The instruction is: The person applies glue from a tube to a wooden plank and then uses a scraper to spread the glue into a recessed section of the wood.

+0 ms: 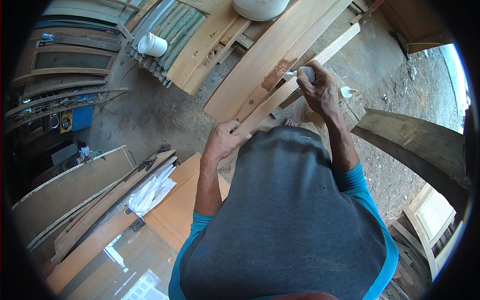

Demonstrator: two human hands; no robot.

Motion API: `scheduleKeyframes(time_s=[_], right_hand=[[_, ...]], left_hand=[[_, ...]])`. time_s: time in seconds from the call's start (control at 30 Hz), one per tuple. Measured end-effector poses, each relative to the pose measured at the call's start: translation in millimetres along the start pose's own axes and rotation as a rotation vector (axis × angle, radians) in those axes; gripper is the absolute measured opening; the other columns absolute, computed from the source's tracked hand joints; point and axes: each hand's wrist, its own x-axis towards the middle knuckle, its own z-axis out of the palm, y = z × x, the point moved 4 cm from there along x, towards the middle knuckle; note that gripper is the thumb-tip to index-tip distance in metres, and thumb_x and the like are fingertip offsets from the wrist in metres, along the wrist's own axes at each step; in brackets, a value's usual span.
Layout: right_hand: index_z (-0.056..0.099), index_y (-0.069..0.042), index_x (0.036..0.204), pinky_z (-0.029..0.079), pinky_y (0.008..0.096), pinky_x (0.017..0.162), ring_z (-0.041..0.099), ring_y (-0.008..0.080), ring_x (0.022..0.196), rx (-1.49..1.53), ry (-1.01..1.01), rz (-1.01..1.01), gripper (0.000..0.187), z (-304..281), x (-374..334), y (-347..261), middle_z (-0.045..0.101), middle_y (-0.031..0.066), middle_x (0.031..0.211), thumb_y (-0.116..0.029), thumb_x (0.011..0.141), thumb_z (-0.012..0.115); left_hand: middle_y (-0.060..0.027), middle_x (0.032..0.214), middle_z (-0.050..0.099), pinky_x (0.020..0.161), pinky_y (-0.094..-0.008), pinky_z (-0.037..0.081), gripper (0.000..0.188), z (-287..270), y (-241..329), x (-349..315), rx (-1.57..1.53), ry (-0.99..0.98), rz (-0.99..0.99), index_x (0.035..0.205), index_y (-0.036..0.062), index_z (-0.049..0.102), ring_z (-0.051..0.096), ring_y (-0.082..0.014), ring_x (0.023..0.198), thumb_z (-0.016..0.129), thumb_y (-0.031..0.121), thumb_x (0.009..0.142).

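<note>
My right hand (320,91) is closed around a white squeeze bottle (308,74), tilted so its thin nozzle points left. The nozzle tip is beside a patch of reddish-brown sawdust (276,74) on a wide wooden plank (250,72). Along the plank's near edge runs a narrow wooden strip (274,101). My left hand (223,141) grips the near end of that strip, thumb on one side and fingers on the other. A dark round hole or knot shows in the plank close to the strip.
A second small white nozzle bottle (347,92) is right of my right hand, by a thick timber beam (410,140). Beyond the plank are another board (202,55), a white tub (260,6) and corrugated sheets with a white bucket (153,45). Wooden panels (172,200) lean at lower left.
</note>
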Motion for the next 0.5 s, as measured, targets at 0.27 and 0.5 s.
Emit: scheduleKeyframes(time_s=[0.27, 0.5], right_hand=[[0.071, -0.001, 0.107, 0.056, 0.0330, 0.073, 0.067, 0.0138, 0.078, -0.047, -0.015, -0.030, 0.024, 1.1, -1.0, -3.6, 0.072, 0.0091, 0.085, -0.024, 0.102, 0.072], [0.072, -0.001, 0.107, 0.059, 0.0425, 0.075, 0.075, 0.0304, 0.080, -0.028, -0.008, -0.019, 0.025, -1.5, -1.5, -7.7, 0.075, 0.0209, 0.088, -0.023, 0.097, 0.072]], left_hand=[[-0.0033, 0.079, 0.072, 0.069, -0.0306, 0.051, 0.027, 0.3, 0.7, 0.3, 0.005, 0.000, -0.007, 0.098, 0.0011, 0.076, 0.065, -0.0099, 0.073, 0.089, 0.021, 0.085], [-0.0038, 0.079, 0.072, 0.068, -0.0311, 0.051, 0.027, 0.3, -1.4, 1.4, 0.013, 0.003, 0.000, 0.098, 0.0007, 0.076, 0.065, -0.0101, 0.072, 0.089, 0.021, 0.085]])
